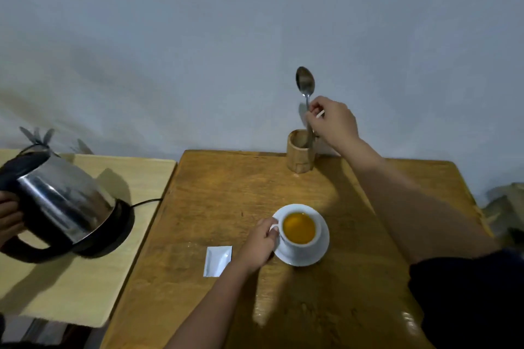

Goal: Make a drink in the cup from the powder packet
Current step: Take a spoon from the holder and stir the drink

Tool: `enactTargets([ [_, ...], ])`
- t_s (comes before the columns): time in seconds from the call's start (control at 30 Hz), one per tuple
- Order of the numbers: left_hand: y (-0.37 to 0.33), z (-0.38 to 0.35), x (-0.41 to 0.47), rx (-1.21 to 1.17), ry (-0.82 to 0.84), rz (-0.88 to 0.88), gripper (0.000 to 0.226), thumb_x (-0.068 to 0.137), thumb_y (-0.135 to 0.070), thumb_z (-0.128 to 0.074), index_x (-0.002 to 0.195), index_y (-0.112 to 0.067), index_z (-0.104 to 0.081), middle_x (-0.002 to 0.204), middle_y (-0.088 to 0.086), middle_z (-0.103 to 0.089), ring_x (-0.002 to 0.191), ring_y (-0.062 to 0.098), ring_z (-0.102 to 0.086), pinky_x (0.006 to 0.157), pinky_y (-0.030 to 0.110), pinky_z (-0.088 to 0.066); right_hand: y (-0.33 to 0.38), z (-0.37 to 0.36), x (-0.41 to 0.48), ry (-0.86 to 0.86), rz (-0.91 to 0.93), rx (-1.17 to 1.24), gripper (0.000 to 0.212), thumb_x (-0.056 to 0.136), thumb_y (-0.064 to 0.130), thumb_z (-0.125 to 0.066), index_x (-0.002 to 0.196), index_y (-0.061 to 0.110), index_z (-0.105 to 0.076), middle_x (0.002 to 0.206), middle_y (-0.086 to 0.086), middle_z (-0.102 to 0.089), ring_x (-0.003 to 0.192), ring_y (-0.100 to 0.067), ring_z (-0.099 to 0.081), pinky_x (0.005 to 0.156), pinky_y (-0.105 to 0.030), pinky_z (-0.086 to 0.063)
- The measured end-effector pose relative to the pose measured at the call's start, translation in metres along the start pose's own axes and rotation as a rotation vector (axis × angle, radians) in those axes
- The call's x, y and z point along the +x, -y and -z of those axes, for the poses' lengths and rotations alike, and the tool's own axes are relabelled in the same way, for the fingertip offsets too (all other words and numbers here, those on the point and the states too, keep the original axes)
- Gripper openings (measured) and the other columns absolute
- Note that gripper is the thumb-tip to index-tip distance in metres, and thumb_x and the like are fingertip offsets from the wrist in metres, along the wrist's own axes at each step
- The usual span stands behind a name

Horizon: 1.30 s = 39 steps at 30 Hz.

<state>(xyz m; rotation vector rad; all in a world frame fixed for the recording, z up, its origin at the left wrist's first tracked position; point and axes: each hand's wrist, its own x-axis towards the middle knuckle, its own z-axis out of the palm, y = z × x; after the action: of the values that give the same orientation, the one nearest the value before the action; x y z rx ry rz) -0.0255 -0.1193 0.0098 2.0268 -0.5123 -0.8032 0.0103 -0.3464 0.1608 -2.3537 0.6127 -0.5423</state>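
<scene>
Holding the cup (pixel 300 228) by its handle, our left hand (pixel 259 244) keeps it on its saucer (pixel 321 249) near the middle of the wooden table (pixel 226 184). Orange drink fills it. Our right hand (pixel 333 119) pinches a spoon (pixel 305 83) above the wooden holder (pixel 300 154) at the back edge. The white packet (pixel 217 261) lies flat near the left edge. Between holder and cup, we see bare wood.

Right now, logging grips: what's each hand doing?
Left hand: closed on the cup handle.
Right hand: closed on the spoon, above the wooden holder.
</scene>
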Motion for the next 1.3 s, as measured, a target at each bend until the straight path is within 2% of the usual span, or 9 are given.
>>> enactTargets([
  [0.13,-0.001,0.0,0.0,-0.098,-0.008,0.072,0.021,0.095,-0.021,-0.042,0.103,-0.017,-0.06,0.113,0.008,-0.061,0.102,0.025,-0.056,0.088,0.039,-0.044,0.0,0.03,-0.033,0.294,0.06,-0.09,0.011,0.087,0.03,-0.052,0.088,0.021,-0.059,0.085,-0.001,-0.064,0.07,-0.02,-0.059,0.067,-0.035,-0.048],
  [0.27,-0.001,0.0,0.001,-0.09,0.006,0.078,0.018,0.095,-0.017,-0.042,0.098,-0.016,-0.06,0.109,0.014,-0.062,0.093,0.02,-0.054,0.082,0.035,-0.041,-0.007,0.044,-0.067,0.686,0.032,-0.19,0.014,0.09,0.021,-0.052,0.088,0.01,-0.062,0.072,0.002,-0.055,0.065,-0.016,-0.051,0.062,-0.03,-0.042],
  [0.37,-0.003,0.002,0.002,-0.056,0.017,0.065,0.015,0.094,-0.014,-0.042,0.095,-0.015,-0.058,0.101,0.01,-0.06,0.09,0.02,-0.053,0.079,0.034,-0.04,-0.016,0.046,-0.086,0.814,-0.015,-0.402,0.013,0.082,0.015,-0.055,0.075,0.019,-0.065,0.063,0.01,-0.058,0.066,-0.012,-0.052,0.066,-0.029,-0.042],
  [0.53,-0.004,0.0,0.003,0.009,0.01,0.037,0.014,0.095,-0.014,-0.041,0.095,-0.013,-0.055,0.1,0.01,-0.059,0.089,0.021,-0.052,0.077,0.031,-0.039,-0.02,0.034,-0.111,0.79,-0.027,-0.439,0.016,0.079,0.011,-0.054,0.082,0.006,-0.069,0.077,-0.008,-0.063,0.07,-0.019,-0.052,0.061,-0.028,-0.041],
  [0.7,-0.002,0.0,0.004,0.042,0.006,0.041,0.028,0.097,-0.019,-0.038,0.115,-0.007,-0.055,0.111,0.012,-0.059,0.097,0.02,-0.052,0.082,0.031,-0.039,-0.015,0.01,-0.128,0.621,0.086,-0.479,0.013,0.08,0.008,-0.056,0.079,0.006,-0.069,0.072,-0.005,-0.056,0.066,-0.021,-0.052,0.051,-0.025,-0.037],
  [0.9,0.0,0.001,0.005,0.05,0.007,0.042,0.028,0.097,-0.02,-0.038,0.114,-0.009,-0.056,0.115,0.014,-0.061,0.097,0.021,-0.052,0.085,0.034,-0.04,-0.019,-0.001,-0.13,0.505,-0.085,-0.154,0.005,0.078,0.01,-0.071,0.081,0.01,-0.075,0.079,-0.003,-0.074,0.073,-0.01,-0.068,0.056,-0.013,-0.05],
  [1.07,0.0,0.001,0.005,0.07,0.016,0.038,0.028,0.097,-0.021,-0.037,0.115,-0.011,-0.056,0.114,0.011,-0.059,0.102,0.023,-0.054,0.087,0.034,-0.042,-0.017,-0.002,-0.126,0.482,-0.166,0.07,0.003,0.081,0.012,-0.07,0.081,0.011,-0.073,0.074,0.001,-0.072,0.073,-0.009,-0.067,0.071,-0.025,-0.057],
  [1.2,0.003,0.001,0.006,0.085,0.019,0.012,0.026,0.097,-0.021,-0.036,0.111,-0.011,-0.056,0.108,0.009,-0.059,0.094,0.02,-0.053,0.082,0.033,-0.041,-0.013,-0.006,-0.125,0.525,-0.04,-0.024,0.01,0.085,0.017,-0.065,0.09,0.011,-0.071,0.085,-0.002,-0.072,0.072,-0.004,-0.061,0.061,-0.016,-0.045],
  [1.3,0.004,0.0,0.007,0.09,0.02,-0.003,0.022,0.097,-0.02,-0.036,0.105,-0.014,-0.056,0.102,0.007,-0.058,0.091,0.019,-0.051,0.078,0.031,-0.039,-0.012,-0.01,-0.126,0.64,0.068,-0.13,0.015,0.088,0.016,-0.062,0.096,0.006,-0.069,0.096,-0.009,-0.069,0.083,-0.014,-0.06,0.066,-0.021,-0.046],
])
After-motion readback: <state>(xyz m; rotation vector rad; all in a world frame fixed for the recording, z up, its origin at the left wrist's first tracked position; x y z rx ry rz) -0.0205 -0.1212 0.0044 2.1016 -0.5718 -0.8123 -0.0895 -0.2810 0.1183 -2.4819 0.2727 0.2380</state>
